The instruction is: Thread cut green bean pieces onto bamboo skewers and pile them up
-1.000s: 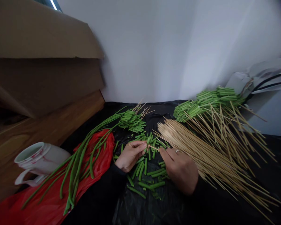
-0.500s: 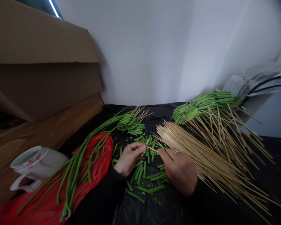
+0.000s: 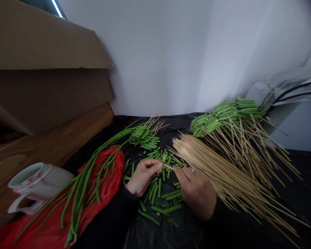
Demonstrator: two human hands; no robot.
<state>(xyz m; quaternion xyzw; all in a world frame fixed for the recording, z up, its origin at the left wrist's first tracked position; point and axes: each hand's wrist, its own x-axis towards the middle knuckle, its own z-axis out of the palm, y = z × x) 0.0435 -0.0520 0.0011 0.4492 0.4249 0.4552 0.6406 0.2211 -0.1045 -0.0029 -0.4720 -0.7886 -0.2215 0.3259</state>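
My left hand [image 3: 144, 177] is closed in a pinch, a short cut piece of green bean [image 3: 164, 158] at its fingertips. A thin bamboo skewer [image 3: 169, 167] runs from those fingertips to my right hand [image 3: 198, 192], whose fingers are closed around it. Most of the skewer is hidden by that hand. Below and around both hands lie loose cut bean pieces [image 3: 171, 196]. Right of my right hand spreads a big bundle of bare bamboo skewers [image 3: 223, 166]. Just beyond my left hand sits a small stack of skewered bean pieces [image 3: 144, 137].
Long uncut green beans [image 3: 79, 193] lie across a red plastic bag [image 3: 107, 193] at left. Beside it a white mug-like pitcher [image 3: 41, 183] rests tipped. A larger pile of skewered beans [image 3: 228, 114] is at the back right. A cardboard box [image 3: 49, 93] stands at left, a white wall [image 3: 158, 62] behind.
The bean piece shows more clearly at my left fingertips. Both hands stay in nearly the same place, the skewer still between them. The whole view has shifted slightly.
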